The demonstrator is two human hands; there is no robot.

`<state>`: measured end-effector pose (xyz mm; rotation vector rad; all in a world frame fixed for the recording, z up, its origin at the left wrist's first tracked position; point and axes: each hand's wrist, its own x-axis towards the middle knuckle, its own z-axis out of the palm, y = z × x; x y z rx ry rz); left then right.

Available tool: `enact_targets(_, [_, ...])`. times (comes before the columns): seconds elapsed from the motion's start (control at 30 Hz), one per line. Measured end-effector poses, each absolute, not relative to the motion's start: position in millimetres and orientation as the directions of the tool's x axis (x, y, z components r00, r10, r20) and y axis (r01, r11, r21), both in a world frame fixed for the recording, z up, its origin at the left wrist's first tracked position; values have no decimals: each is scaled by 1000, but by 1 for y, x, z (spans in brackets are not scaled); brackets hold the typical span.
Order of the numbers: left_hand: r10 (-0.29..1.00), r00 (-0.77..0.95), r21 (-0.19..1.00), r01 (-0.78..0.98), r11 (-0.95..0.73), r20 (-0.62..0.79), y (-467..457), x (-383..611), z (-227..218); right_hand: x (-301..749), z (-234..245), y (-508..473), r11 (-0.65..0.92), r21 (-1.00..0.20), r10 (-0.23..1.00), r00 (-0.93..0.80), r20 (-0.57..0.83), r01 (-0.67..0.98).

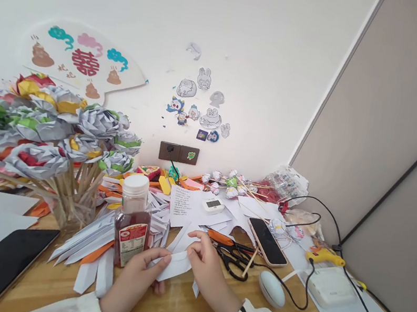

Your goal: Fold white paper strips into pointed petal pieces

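Observation:
A small folded piece of white paper (176, 266) is held between my two hands, just above the wooden table. My left hand (140, 278) pinches its left end between thumb and fingers. At the right end, my right hand (206, 267) grips the paper's upper edge with the thumb and bent fingers. Left of the paper stands a bottle with a white cap and dark red contents (132, 223). Folded white paper strips (93, 235) lie in a heap around that bottle. To the right rest black scissors (232, 264).
Paper flowers on sticks (46, 123) fill a clear container (74, 208) at left, near a black tablet (1, 270). Right of my hands are a phone (268, 242), a pale mouse (272, 289), a yellow glue gun (325, 257) and cables. A white timer (213, 206) sits behind.

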<state>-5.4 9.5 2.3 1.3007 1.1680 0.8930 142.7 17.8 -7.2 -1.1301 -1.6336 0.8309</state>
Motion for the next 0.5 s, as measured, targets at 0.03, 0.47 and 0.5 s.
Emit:
enact_targets(0.03, [965,226,987,119,109,-133,10,-5,2,143,-7,18,335,-898,942,-130,310,284])
enact_targets(0.47, [941,331,993,111,39,-74,10,-4,-4,147,-5,21,347,-932,930,-168,327,105])
enact_targets(0.5, [946,315,995,90,52,-78,11,-4,-4,147,-5,21,336,-937,931,-183,315,96])
